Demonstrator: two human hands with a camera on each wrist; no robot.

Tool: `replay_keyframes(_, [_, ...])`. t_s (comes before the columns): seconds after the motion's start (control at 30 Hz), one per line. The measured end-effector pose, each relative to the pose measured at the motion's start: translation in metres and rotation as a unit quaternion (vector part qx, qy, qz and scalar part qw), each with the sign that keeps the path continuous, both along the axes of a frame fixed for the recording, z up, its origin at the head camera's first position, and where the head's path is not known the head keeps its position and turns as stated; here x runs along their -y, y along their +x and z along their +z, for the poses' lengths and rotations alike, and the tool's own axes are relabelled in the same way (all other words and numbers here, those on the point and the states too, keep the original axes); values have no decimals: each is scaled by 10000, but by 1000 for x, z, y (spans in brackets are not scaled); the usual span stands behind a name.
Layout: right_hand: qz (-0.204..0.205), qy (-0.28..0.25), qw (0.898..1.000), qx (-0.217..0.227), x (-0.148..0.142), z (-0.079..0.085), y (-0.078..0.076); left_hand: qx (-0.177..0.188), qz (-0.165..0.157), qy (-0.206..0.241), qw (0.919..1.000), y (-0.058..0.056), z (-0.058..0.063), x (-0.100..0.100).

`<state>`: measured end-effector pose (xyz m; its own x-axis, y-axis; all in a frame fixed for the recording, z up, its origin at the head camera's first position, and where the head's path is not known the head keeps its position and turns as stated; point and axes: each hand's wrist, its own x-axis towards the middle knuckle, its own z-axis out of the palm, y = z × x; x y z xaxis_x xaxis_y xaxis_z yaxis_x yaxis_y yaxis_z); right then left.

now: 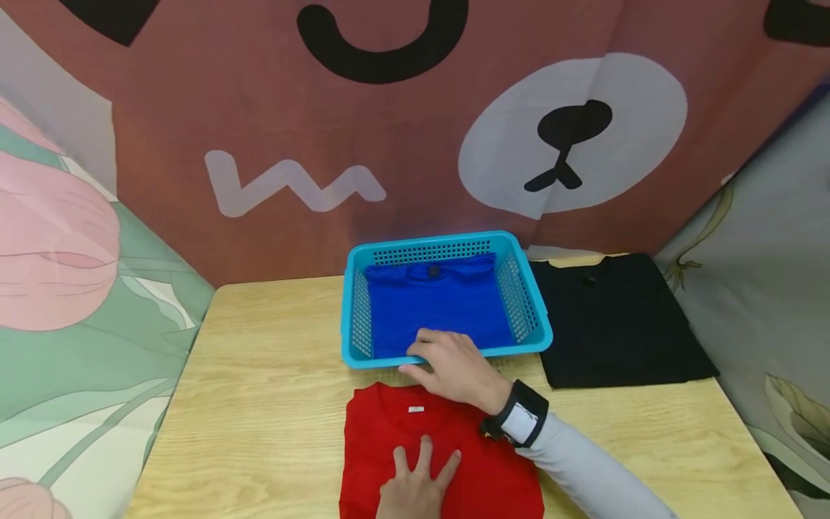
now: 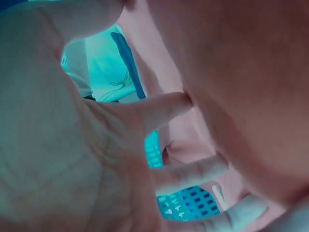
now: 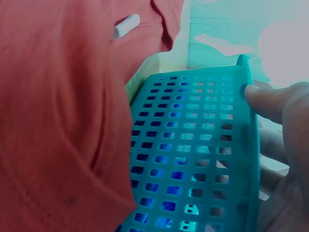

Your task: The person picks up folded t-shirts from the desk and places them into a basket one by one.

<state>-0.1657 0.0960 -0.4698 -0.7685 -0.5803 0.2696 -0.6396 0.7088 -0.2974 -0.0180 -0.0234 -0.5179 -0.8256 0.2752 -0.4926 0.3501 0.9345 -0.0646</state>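
A blue plastic basket (image 1: 447,244) with perforated walls stands on the table, a folded blue shirt (image 1: 441,310) inside it. My right hand (image 1: 457,367) grips the basket's near rim, thumb outside and fingers inside; the right wrist view shows the thumb (image 3: 263,102) against the rim. In front of the basket lies a folded red T-shirt (image 1: 499,476) with a white neck label. On that shirt rests my left hand (image 1: 415,486), its fingers spread. In the left wrist view the fingers (image 2: 193,175) touch the shirt's cloth, which hides part of the basket.
A folded black shirt (image 1: 622,324) lies right of the basket, close to its side. The wooden table (image 1: 259,404) extends to the left. A brown printed cloth (image 1: 292,245) hangs behind, with patterned cloths on both sides.
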Motion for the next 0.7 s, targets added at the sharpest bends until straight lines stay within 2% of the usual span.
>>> replay_keyframes(0.13, [131,-326,9981,-514,-10,1,7,234,61,356,9991,-7,5,5])
replay_keyframes(0.2, [329,-601,9938,-878,-16,2,12,397,282,817,9955,-13,10,13])
replay_keyframes(0.27, [605,-868,9874,-1173,-22,1,19,388,460,1293,9898,-19,15,24])
replay_keyframes(0.37, [992,-1095,9797,-1356,-31,-5,30,-127,497,1838,9816,-25,21,40])
replay_keyframes(0.47, [1134,-976,9823,-1131,-40,-16,41,-884,412,2143,9719,-31,23,53])
replay_keyframes(0.6, [816,-492,9939,-557,-56,-34,51,-1640,372,2363,9570,-37,21,69])
replay_keyframes(0.7, [407,-148,9988,-214,-69,-45,53,-1743,478,2497,9513,-44,20,81])
